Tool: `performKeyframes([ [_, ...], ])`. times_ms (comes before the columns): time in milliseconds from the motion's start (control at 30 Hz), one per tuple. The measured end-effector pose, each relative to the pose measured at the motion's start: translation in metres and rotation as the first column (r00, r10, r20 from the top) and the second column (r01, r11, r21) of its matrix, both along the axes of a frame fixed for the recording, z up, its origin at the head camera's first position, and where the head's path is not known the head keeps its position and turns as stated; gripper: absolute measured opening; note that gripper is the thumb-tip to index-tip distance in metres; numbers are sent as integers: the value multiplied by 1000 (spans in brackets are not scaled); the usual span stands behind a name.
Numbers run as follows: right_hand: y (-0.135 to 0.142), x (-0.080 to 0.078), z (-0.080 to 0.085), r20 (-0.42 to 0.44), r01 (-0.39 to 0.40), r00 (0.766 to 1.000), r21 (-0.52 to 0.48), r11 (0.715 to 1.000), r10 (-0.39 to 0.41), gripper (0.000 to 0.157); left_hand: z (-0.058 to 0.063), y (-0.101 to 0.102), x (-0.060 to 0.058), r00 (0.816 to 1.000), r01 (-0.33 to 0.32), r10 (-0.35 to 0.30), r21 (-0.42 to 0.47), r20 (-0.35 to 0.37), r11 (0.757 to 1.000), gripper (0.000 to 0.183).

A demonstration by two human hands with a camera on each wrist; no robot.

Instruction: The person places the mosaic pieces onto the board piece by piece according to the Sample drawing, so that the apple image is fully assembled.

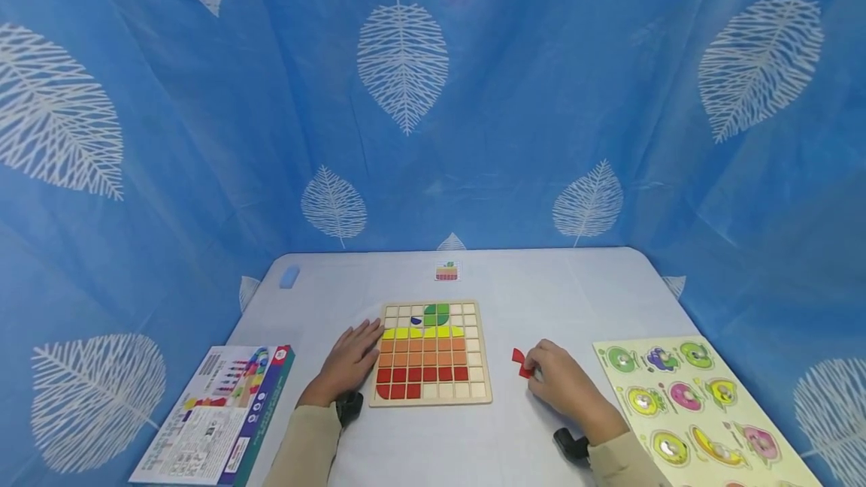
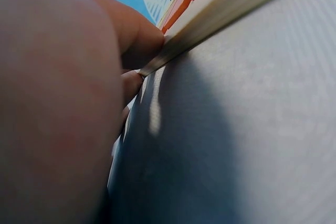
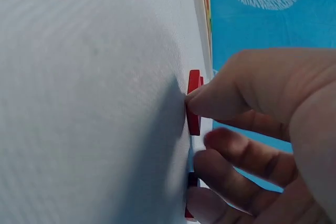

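Observation:
A wooden grid board lies mid-table, with green, yellow, orange and red tiles in its cells and a small dark blue piece near the green ones. My left hand rests at the board's left edge, fingers extended; in the left wrist view, fingertips touch the board's side. To the right of the board, my right hand pinches a red tile between thumb and fingers, low over the table. Another red piece is just beside those fingertips. The fingers partly hide the red pieces.
Behind the board lies a small picture card. A light blue object sits at the far left corner. A printed box stands at the left, and a fruit puzzle board at the right. Blue curtains surround the table.

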State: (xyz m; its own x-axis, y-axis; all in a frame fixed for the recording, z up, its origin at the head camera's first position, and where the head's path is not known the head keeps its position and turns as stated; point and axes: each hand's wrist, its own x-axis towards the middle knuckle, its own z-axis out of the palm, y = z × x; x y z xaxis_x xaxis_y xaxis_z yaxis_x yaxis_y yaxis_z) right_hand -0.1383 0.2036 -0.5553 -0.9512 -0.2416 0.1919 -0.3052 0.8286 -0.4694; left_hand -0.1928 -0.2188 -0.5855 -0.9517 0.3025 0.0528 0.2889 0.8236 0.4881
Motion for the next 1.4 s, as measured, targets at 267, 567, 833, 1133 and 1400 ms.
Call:
performKeyframes([
  [267,-3,-4,0,24,-19,1000,-15,1000,19,27,1,1,-1,1000,-4,4,6,2,1000,53],
  [567,-33,1,6,-32,-184,983,-59,981,182,22,-1,3,-1,1000,-7,7,8,-8,1000,52],
  [833,-92,-2,14,-7,-389,921,-66,919,389,15,0,4,-1,1000,-12,12,-20,16,1000,54],
  [1133,-139,-6,13,18,-471,882,-2,882,471,9,1,3,-2,1000,-14,14,-18,6,1000,54],
  [1400,-143,-4,11,33,-434,901,29,900,433,13,3,4,0,1000,-18,19,-17,19,1000,54],
])
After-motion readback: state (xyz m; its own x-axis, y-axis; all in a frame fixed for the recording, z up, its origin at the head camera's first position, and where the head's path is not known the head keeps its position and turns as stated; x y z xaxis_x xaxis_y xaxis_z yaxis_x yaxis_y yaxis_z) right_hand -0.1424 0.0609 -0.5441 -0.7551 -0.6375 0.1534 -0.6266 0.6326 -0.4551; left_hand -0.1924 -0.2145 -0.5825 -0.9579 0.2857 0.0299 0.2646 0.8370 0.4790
